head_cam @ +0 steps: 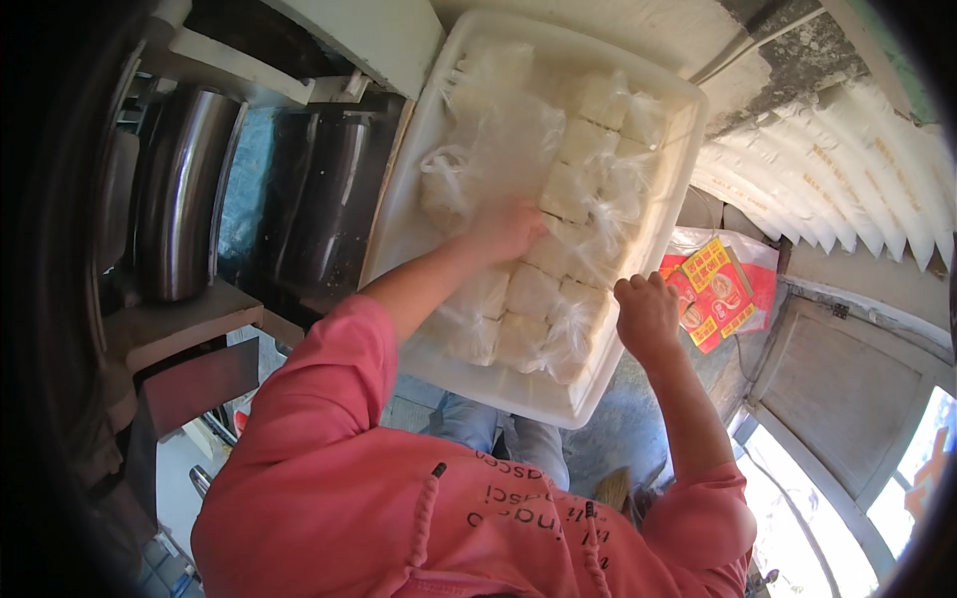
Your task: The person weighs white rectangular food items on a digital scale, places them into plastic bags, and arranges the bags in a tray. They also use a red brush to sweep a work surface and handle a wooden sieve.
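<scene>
A deep white plastic tub (441, 82) stands before me, tilted in the view. Pale, squarish blocks (566, 185) in clear plastic bags are packed in rows inside it. My left hand (512, 228) reaches over the middle of the tub with curled fingers, close to the bagged blocks; what its fingertips grip is hidden. At the tub's right rim, my right hand (649, 310) is closed in a fist. Thin clear film from a plastic bag (591, 270) stretches towards its fingers. A cloudy bag (508, 142) bulges up at the upper left of the contents.
Dark machinery with shiny metal cylinders (183, 194) adjoins the tub's left side. At right hang white printed sacks or sheeting (830, 168) above a red and yellow printed package (710, 295). A grey door panel (845, 396) stands at lower right, near a broom head (613, 487).
</scene>
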Available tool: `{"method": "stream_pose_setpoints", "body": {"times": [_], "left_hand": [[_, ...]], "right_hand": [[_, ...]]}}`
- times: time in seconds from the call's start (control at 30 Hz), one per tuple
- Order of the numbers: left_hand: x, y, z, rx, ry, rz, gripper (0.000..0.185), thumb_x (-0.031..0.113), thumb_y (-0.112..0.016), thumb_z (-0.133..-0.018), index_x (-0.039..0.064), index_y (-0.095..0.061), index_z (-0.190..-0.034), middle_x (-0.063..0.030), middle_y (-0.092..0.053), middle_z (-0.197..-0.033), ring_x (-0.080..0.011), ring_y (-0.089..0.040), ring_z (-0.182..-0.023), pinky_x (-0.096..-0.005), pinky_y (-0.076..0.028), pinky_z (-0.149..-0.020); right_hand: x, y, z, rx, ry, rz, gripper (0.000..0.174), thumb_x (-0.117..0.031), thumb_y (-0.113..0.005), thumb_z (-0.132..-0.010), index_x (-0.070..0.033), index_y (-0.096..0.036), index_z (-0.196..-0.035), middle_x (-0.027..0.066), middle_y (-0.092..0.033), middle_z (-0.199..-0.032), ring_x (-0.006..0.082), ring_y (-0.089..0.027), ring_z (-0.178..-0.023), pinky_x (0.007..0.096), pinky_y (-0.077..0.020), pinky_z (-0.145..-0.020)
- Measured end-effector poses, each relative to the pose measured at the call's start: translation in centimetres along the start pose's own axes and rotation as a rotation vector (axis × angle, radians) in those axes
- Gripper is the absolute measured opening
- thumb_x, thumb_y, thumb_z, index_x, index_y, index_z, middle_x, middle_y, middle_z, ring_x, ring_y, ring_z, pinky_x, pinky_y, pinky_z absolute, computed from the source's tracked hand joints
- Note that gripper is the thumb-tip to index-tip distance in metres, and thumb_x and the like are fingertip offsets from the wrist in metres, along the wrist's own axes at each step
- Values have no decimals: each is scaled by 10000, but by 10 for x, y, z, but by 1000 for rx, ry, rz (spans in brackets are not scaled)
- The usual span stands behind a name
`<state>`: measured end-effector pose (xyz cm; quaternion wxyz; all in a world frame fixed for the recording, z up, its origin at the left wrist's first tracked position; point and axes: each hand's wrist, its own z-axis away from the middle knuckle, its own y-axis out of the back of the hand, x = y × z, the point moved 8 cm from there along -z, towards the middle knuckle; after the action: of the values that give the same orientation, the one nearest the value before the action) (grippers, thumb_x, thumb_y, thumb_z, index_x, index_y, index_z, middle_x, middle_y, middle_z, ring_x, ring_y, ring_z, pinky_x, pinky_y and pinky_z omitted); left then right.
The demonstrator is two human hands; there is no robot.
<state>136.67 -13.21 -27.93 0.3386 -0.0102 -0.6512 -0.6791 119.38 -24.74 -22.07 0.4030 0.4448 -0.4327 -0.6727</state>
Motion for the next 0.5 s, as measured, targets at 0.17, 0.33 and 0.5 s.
{"method": "stream_pose_setpoints", "body": {"times": [0.17, 0.33, 0.5], "left_hand": [[13, -8, 11, 113, 348, 1299, 168, 226, -588, -908, 82, -609, -825, -36, -577, -712, -132, -531, -635, -275, -436, -580], [66, -11, 0, -117, 266, 1439, 153, 205, -548, -938, 79, -573, -855, -21, -538, -644, -103, -475, -560, -274, -388, -513], [57, -7, -7, -89, 279, 1211, 221, 230, -496, -967, 55, -589, -869, -10, -508, -607, -90, -439, -536, -256, -364, -497]], "right_hand": [[22, -4, -23, -2, -170, -876, 226, -165, -625, -829, 19, -567, -712, 137, -531, -804, 282, -546, -802, 363, -435, -703], [5, 22, -71, 289, -67, -964, 185, -134, -637, -822, 14, -567, -737, 140, -521, -816, 263, -534, -805, 363, -432, -716], [-7, -1, -74, 143, -200, -1281, 138, -145, -615, -856, -16, -567, -865, 102, -538, -833, 218, -537, -732, 340, -435, -650]]}}
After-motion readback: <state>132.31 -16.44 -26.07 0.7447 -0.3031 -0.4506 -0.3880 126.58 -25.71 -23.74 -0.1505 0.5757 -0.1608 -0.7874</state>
